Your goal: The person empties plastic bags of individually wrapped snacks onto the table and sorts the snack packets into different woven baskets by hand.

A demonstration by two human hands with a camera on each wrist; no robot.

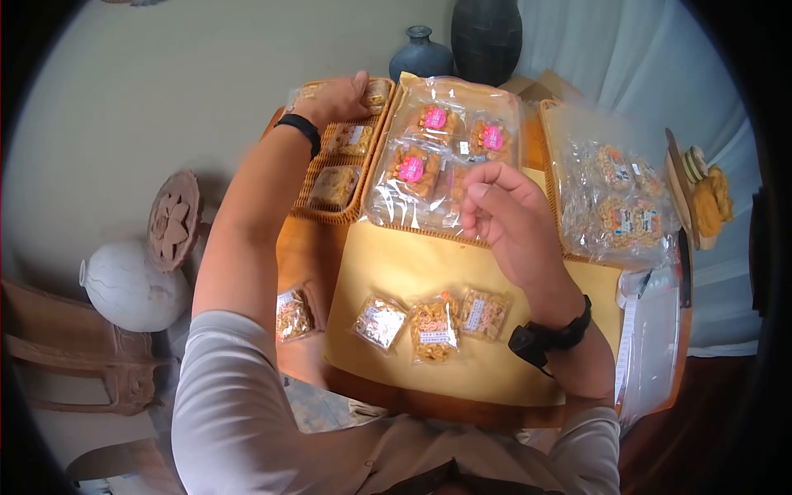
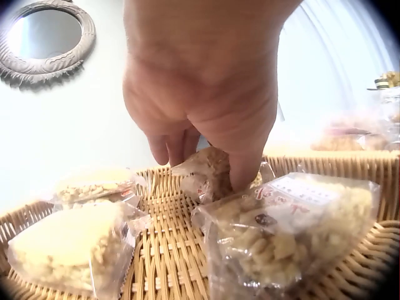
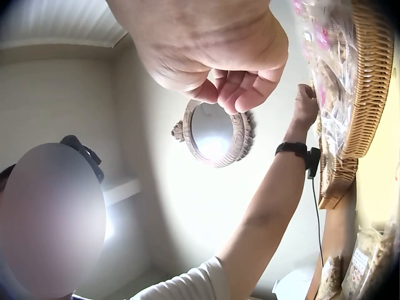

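My left hand point(image 1: 332, 99) reaches into the far end of the left wicker basket point(image 1: 339, 216). In the left wrist view its thumb and fingers pinch a small clear snack packet point(image 2: 209, 169) against the woven bottom. A larger snack packet point(image 2: 281, 231) lies beside the thumb, and another point(image 2: 75, 244) is off to the left. My right hand point(image 1: 511, 214) hovers in front of the middle basket, its fingers loosely curled and holding nothing. Under it are clear bags of fried snacks with pink labels point(image 1: 410, 169).
Three snack packets, the middle one point(image 1: 435, 328) largest, lie on the yellow mat point(image 1: 396, 256); another packet point(image 1: 294, 314) sits left of it. The right basket point(image 1: 561, 206) holds several bagged snacks point(image 1: 619, 216). Vases point(image 1: 421, 58) stand behind; a clear plastic box point(image 1: 652, 346) lies at right.
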